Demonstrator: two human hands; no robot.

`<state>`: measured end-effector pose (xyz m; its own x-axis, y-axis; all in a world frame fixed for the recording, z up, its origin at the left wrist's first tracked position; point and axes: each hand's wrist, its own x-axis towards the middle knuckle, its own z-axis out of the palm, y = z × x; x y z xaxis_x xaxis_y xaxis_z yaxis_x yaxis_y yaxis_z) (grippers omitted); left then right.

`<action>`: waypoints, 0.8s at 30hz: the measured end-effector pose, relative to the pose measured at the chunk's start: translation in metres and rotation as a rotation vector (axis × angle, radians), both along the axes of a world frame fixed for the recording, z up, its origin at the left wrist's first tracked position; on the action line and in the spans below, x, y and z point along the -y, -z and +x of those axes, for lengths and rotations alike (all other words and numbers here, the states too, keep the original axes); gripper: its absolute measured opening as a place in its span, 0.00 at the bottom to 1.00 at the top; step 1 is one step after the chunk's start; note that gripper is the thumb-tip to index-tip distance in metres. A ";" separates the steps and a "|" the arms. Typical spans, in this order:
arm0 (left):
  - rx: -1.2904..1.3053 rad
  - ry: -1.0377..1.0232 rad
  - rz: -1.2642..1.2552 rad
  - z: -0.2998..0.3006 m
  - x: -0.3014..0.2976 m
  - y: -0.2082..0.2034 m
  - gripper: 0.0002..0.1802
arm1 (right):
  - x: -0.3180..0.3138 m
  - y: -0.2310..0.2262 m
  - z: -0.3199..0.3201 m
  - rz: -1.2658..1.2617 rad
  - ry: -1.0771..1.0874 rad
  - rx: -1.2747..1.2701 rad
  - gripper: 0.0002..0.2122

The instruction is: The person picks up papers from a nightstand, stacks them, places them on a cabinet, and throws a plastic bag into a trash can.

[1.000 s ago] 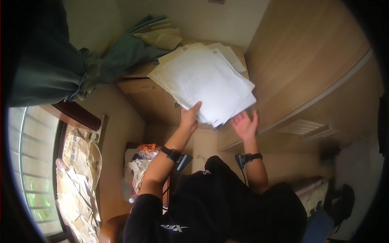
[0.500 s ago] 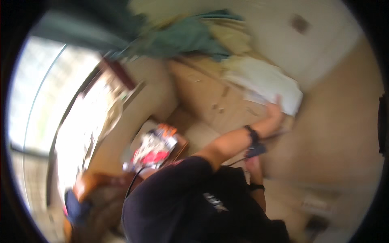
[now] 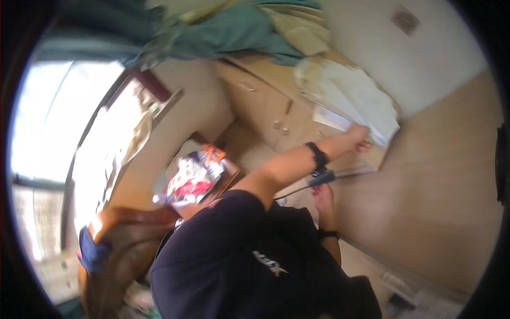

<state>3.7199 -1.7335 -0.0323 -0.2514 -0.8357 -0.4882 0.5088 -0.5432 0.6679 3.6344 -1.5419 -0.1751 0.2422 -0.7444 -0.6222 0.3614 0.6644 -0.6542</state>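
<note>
Noting our left hand (image 3: pixel 359 138) curled by papers (image 3: pixel 366 101) at the front edge of the cabinet (image 3: pixel 257 98), grip unclear; right hand (image 3: pixel 323 198) apart, half-curled.

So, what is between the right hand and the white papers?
In the head view, the left forearm and black wrist device lie between the right hand and the papers.

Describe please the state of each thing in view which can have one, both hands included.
Papers: loosely stacked, edges uneven.
Left hand: fingers curled at the papers' edge; grip unclear.
Right hand: partly open, nothing visible in it.
Cabinet doors: shut.
Teal curtain: bunched in folds.
Left wrist strap: fastened.
</note>
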 end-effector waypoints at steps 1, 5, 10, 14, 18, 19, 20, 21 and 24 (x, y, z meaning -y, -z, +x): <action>0.051 0.116 -0.036 0.003 -0.011 -0.011 0.18 | 0.000 0.000 0.000 -0.068 -0.010 -0.065 0.07; 0.243 0.454 -0.261 0.032 -0.048 -0.025 0.12 | -0.001 -0.025 0.007 -0.150 0.049 -0.194 0.08; 0.170 0.883 -0.519 0.093 -0.117 0.012 0.16 | -0.014 -0.006 -0.001 -0.243 0.166 -0.184 0.10; 0.560 1.134 -0.437 0.182 -0.165 0.054 0.28 | 0.009 -0.032 0.034 -0.068 0.093 -0.246 0.12; 0.767 0.624 -0.140 0.307 -0.256 0.038 0.33 | 0.021 -0.012 0.087 -0.017 -0.079 -0.185 0.11; 0.704 0.407 -0.128 0.338 -0.281 0.039 0.32 | 0.020 -0.013 0.104 -0.029 -0.107 -0.190 0.11; 0.727 0.256 -0.100 0.371 -0.300 0.035 0.30 | 0.012 -0.016 0.124 -0.086 -0.184 -0.231 0.12; 0.747 0.085 -0.064 0.402 -0.324 0.030 0.28 | 0.004 -0.020 0.144 -0.146 -0.282 -0.271 0.12; 0.991 -0.257 -0.004 0.496 -0.373 0.002 0.24 | -0.015 -0.024 0.198 -0.236 -0.453 -0.342 0.11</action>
<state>4.2163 -1.3602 -0.0340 0.4509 -0.8093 -0.3764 -0.1720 -0.4926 0.8531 3.8325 -1.5269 -0.1511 0.3825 -0.7417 -0.5510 -0.1789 0.5256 -0.8317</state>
